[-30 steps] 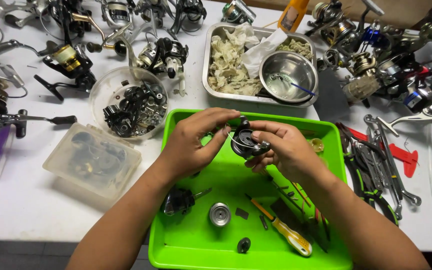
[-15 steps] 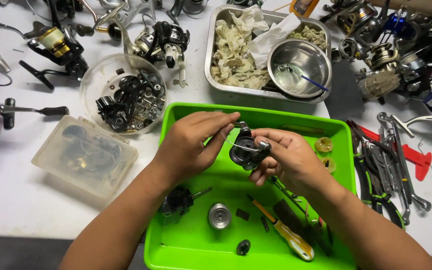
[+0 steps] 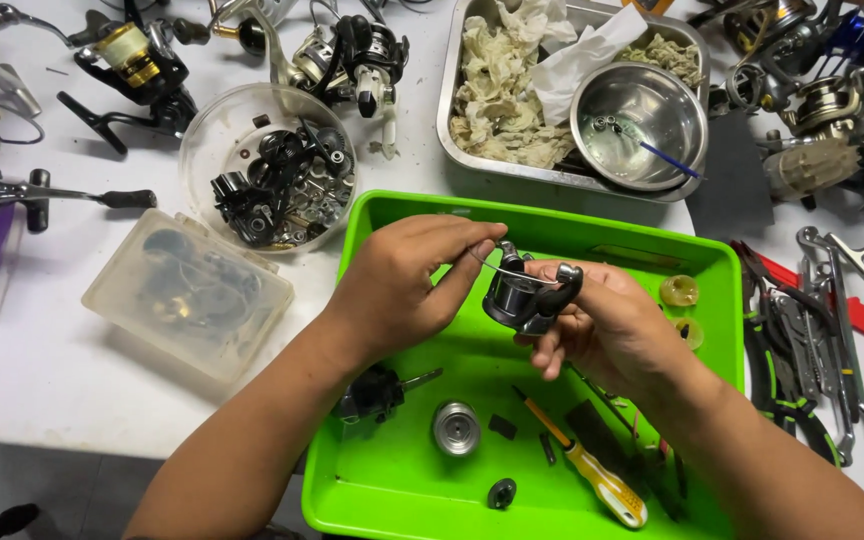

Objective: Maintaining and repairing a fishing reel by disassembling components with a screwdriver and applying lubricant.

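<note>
Reel rotor: a dark metal fishing-reel rotor (image 3: 524, 293) with a thin wire bail, held in the air above the back half of a bright green tray (image 3: 392, 480), between both hands.
Far left: whole fishing reels (image 3: 137, 62) lie scattered on the white table (image 3: 42, 340), one with a long handle pointing right.
Clear box: a cloudy plastic lidded box (image 3: 187, 292) holding dark parts sits left of the tray.
Round tub: a clear round tub (image 3: 268, 165) filled with small black reel parts stands behind the box.
Left hand: the left hand (image 3: 402, 290) comes in from the lower left, fingers curled, thumb and fingertips pinching the wire bail at the rotor's top left.
Tray floor: beneath the hands lie a black reel body (image 3: 376, 393), a silver spool (image 3: 456, 428), a small black cap (image 3: 500, 493) and a yellow-handled screwdriver (image 3: 592, 475).
Right hand: the right hand (image 3: 617, 330) cradles the rotor from the right, fingers wrapped around its body.
Metal pan: behind the tray, a steel pan (image 3: 449, 110) holds crumpled rags and a shiny steel bowl (image 3: 638, 123).
Far right: pliers and other hand tools (image 3: 802, 340) lie beside the tray, with more reels (image 3: 822, 110) behind them.
</note>
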